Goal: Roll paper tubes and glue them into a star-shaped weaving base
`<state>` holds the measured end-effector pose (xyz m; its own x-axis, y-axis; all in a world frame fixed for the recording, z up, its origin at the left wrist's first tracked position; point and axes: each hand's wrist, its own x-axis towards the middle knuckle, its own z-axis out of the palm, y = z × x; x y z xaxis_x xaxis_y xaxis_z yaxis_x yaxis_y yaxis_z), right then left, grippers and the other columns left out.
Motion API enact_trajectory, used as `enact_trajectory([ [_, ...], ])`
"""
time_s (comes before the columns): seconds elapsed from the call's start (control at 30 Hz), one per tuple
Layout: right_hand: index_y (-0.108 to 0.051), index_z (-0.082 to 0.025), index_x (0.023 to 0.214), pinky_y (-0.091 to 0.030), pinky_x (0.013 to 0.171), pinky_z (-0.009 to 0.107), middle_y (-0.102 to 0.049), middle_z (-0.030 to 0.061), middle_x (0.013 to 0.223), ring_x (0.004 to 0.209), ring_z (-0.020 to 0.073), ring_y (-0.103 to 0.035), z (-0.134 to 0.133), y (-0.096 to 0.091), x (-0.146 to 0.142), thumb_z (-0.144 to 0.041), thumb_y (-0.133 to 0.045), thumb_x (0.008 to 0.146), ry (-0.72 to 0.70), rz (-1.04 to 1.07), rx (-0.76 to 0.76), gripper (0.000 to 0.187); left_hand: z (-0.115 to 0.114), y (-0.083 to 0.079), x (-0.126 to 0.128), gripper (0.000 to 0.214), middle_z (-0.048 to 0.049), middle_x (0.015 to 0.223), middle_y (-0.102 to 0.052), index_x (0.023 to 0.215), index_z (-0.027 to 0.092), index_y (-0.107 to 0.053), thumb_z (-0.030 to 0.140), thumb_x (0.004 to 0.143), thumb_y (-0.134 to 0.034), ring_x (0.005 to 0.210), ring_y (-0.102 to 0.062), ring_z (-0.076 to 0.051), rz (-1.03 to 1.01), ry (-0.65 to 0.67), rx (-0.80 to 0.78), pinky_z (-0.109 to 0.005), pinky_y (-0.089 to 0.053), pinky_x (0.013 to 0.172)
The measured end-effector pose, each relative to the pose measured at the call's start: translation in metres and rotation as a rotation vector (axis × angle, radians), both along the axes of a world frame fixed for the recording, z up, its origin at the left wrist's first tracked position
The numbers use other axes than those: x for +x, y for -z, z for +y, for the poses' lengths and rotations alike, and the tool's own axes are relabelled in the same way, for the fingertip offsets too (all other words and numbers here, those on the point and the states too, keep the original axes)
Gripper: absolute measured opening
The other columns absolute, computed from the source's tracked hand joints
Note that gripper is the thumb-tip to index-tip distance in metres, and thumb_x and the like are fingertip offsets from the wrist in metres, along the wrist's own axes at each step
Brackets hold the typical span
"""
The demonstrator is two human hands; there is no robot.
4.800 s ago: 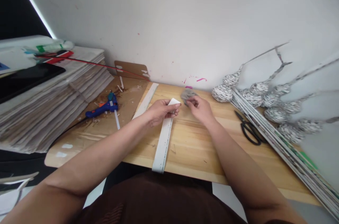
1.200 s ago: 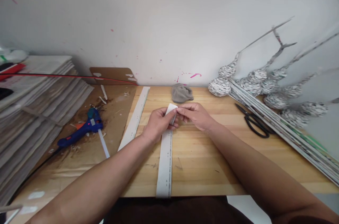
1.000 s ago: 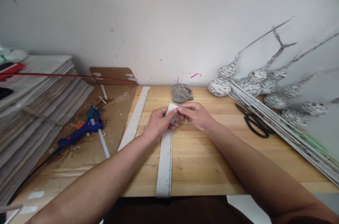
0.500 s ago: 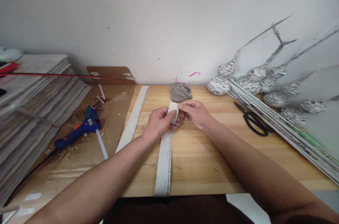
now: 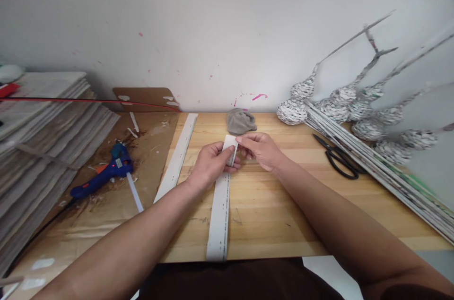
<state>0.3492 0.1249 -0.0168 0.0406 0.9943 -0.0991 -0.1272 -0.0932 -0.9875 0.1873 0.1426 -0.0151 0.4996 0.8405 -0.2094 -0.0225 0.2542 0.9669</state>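
Observation:
A long white paper strip (image 5: 219, 217) with small print along its right edge runs from the table's front edge up to my hands. My left hand (image 5: 214, 160) is closed on it near its far end, thumb on top and fingers beneath. The fingertips of my right hand (image 5: 257, 149) pinch the strip's far right corner. A second white strip (image 5: 179, 156) lies flat to the left, its near end hidden by my left forearm. Just beyond my hands sits a crumpled grey cloth (image 5: 241, 121).
On brown cardboard (image 5: 102, 219) at left lies a blue glue gun (image 5: 101, 177) beside a stack of newspapers (image 5: 42, 139). Black scissors (image 5: 338, 156), a bundle of paper rods (image 5: 376, 172) and several woven paper gourds (image 5: 292, 111) occupy the right. A wall (image 5: 227, 30) rises behind the wooden table.
The view has shifted slightly. Both hands keep nearly the same hold on the strip's far end; nothing was let go.

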Motion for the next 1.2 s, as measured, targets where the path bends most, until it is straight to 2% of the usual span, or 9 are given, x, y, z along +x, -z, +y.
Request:
enact_trajectory([
  [0.13, -0.067, -0.014, 0.065, -0.029, 0.042, 0.021, -0.056, -0.0016, 0.055, 0.049, 0.0073, -0.046, 0.0004, -0.0009, 0.0004, -0.04, -0.075, 0.068, -0.005, -0.002, -0.017, 0.028, 0.0003, 0.0003, -0.0004, 0.028, -0.0084, 0.073, -0.07, 0.088, 0.012, -0.067, 0.039, 0.08, -0.066, 0.062, -0.068, -0.017, 0.003, 0.006, -0.01, -0.027, -0.056, 0.058],
  [0.37, -0.068, -0.013, 0.07, -0.032, 0.043, 0.021, -0.062, 0.0022, 0.069, 0.053, 0.0086, -0.052, 0.0009, -0.0005, 0.0057, -0.04, -0.073, 0.071, -0.067, 0.108, -0.053, 0.027, 0.0023, 0.0014, -0.0008, 0.027, -0.0072, 0.072, -0.07, 0.092, 0.012, -0.067, 0.037, 0.081, -0.064, 0.061, -0.068, -0.016, -0.013, -0.015, -0.03, -0.026, -0.056, 0.057],
  [0.53, -0.071, -0.014, 0.075, -0.033, 0.045, 0.022, -0.061, 0.0008, 0.065, 0.053, 0.0081, -0.05, 0.0002, -0.0005, 0.0059, -0.039, -0.075, 0.069, -0.069, 0.062, -0.037, 0.026, 0.0016, 0.0004, -0.0004, 0.027, -0.0073, 0.072, -0.07, 0.088, 0.011, -0.067, 0.037, 0.08, -0.066, 0.06, -0.068, -0.016, -0.012, -0.019, -0.029, -0.025, -0.055, 0.056],
  [1.2, -0.068, -0.014, 0.067, -0.028, 0.037, 0.02, -0.057, -0.0011, 0.058, 0.047, 0.0067, -0.046, 0.0012, -0.0015, -0.0007, -0.038, -0.077, 0.065, 0.049, -0.003, -0.032, 0.027, 0.0002, 0.0032, 0.0005, 0.026, -0.0085, 0.074, -0.07, 0.089, 0.012, -0.064, 0.037, 0.083, -0.061, 0.064, -0.069, -0.018, 0.04, -0.014, 0.056, -0.029, -0.058, 0.06],
])
